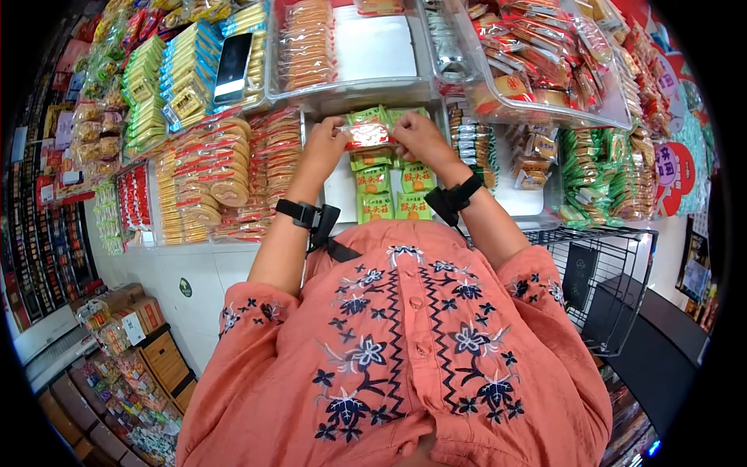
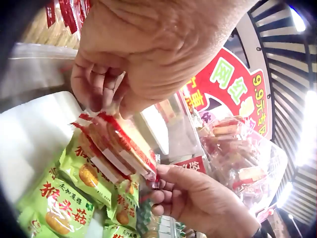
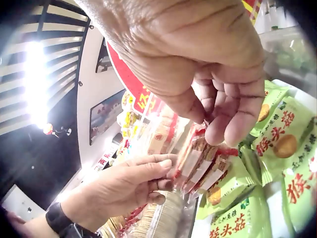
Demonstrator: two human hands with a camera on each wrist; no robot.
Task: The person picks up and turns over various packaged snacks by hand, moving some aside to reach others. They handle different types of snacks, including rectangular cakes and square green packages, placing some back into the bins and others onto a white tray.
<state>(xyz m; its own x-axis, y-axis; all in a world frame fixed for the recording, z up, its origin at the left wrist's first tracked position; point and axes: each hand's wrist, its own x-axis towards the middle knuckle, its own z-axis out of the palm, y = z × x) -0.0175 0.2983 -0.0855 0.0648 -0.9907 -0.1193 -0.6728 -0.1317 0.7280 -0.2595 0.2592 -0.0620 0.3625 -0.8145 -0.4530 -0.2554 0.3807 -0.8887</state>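
Observation:
A small stack of flat biscuits in clear and red wrappers (image 1: 369, 135) is held between both hands, over the bin in front of me. My left hand (image 1: 324, 149) pinches the wrapper ends on one side, seen close up in the left wrist view, where the stack (image 2: 119, 146) fans slightly. At the opposite end, my right hand (image 1: 424, 140) grips the wrapper edges between thumb and fingers; the right wrist view shows this hand (image 3: 208, 74) from close by. Beneath and nearer to me lie several green biscuit packets (image 1: 373, 180) with red lettering, in rows on a white base.
Wrapped round biscuits (image 1: 218, 159) fill the bin at left, and green-striped packets (image 1: 587, 167) lie to the right. A raised clear tub (image 1: 556, 117) holds red packets. A phone (image 1: 234, 68) rests on packets at the back left. A black wire cart (image 1: 615, 268) stands at right.

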